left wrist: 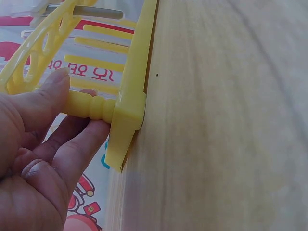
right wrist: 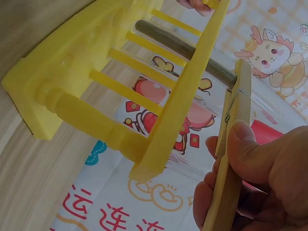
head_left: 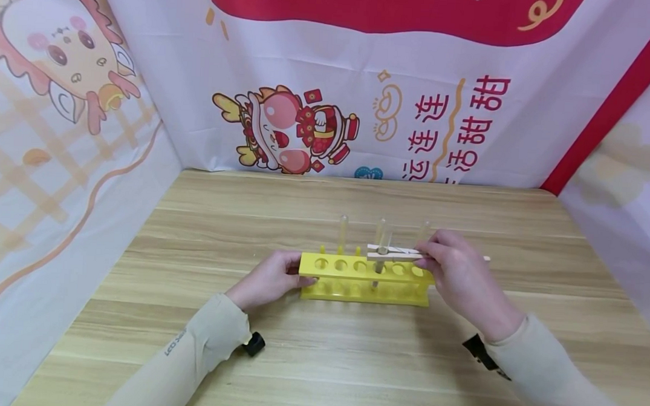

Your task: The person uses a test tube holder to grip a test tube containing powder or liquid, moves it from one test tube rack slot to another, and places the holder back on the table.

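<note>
A yellow test tube rack [head_left: 354, 276] stands on the table. My left hand [head_left: 267, 279] grips its left end post [left wrist: 82, 105], thumb on one side and fingers round the other. My right hand [head_left: 465, 282] holds a wooden test tube clamp [head_left: 404, 255] between thumb and fingers. The clamp's jaws are around the upper part of a glass test tube [head_left: 387, 236] with dark grey contents [right wrist: 168, 38]. That tube passes through a hole in the rack's top plate, and its rounded bottom comes down close to the base in the right wrist view.
Behind the rack's top plate, clear test tubes [head_left: 343, 231] stand with rounded ends up over yellow pegs [head_left: 358, 251]. The wooden table [head_left: 221, 210] meets printed cloth walls [head_left: 199, 100] at the back and sides. Black straps [head_left: 479, 352] sit at both wrists.
</note>
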The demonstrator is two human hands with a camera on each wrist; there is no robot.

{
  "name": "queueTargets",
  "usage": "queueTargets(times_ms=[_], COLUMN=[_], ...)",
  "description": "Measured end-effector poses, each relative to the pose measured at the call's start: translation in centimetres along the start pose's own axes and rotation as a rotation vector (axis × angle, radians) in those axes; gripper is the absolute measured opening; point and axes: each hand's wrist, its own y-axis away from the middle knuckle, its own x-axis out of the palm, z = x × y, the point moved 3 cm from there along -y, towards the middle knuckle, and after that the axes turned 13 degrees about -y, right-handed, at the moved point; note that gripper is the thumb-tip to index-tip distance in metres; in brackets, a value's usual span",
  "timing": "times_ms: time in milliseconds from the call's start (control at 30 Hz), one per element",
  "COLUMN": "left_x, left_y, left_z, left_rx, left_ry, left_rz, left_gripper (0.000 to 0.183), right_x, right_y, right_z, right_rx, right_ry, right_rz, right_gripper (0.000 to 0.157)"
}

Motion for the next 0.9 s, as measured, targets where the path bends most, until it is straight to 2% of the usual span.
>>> queueTargets(times_ms=[467, 700, 900], left_x=[-0.1, -0.1, -0.1], left_y=[0.0, 0.2, 0.3], left_z=[-0.1, -0.5, -0.7], left_rx=[-0.031, -0.024, -0.023], left_ry=[0.002, -0.005, -0.005], left_rz=[0.011, 0.003, 0.0], left_gripper=[0.03, 0.031, 0.032], right_x=[0.9, 1.1, 1.3], right_y=[0.2, 0.4, 0.7], right_z=[-0.6, -0.6, -0.7], right_rx=[-0.01, 0.007, -0.011], right_ry=[0.009, 0.009, 0.002], right_rz=[0.008, 0.01, 0.005], right_gripper=[0.015, 0.016, 0.014])
